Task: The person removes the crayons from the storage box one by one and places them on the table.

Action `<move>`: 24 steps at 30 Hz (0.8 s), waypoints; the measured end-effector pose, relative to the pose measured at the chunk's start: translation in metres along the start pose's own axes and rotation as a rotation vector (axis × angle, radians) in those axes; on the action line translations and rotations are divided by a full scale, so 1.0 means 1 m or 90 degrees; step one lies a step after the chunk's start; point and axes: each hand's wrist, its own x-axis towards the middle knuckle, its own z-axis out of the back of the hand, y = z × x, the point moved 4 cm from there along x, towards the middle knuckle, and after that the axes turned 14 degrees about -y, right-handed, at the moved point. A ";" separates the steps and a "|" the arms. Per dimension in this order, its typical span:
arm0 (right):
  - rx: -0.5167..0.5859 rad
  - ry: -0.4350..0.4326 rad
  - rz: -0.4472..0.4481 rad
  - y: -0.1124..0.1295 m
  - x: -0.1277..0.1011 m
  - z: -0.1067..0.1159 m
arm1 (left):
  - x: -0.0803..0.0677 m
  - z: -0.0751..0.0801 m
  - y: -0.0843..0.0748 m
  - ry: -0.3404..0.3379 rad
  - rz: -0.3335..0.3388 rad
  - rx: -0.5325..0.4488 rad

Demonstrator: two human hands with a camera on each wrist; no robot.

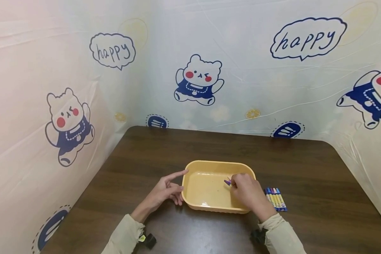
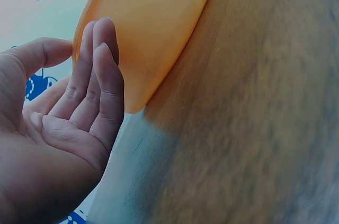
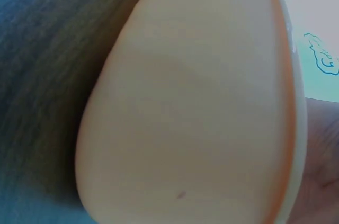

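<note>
Head view: your left hand (image 1: 166, 192) sits at the left end of the shallow yellow plastic tub (image 1: 209, 165), fingers straight and loose, index pointing along the rim, nothing gripped; it looks placed to keep the tub from sliding. Your right hand (image 1: 248, 192) is over the tub's right half, fingertips pinched on a small purple marker (image 1: 227, 182) held low above the tub floor. Just right of the tub, a row of blue-and-yellow markers (image 1: 276, 199) lies side by side on the dark brown wooden table (image 1: 320, 183), within reach of that hand.

Left wrist view: left hand (image 2: 63, 123) flat, fingers (image 2: 100, 70) straight against the tub's (image 2: 153, 28) outer wall, bracing rather than holding.

Right wrist view: tub wall (image 3: 185, 113) fills the frame; only a sliver of hand shows at the right edge, so the pinch can't be told from here.
</note>
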 end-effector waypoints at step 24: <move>-0.009 -0.008 -0.046 -0.012 0.005 0.031 | 0.002 0.002 0.003 0.000 0.001 0.009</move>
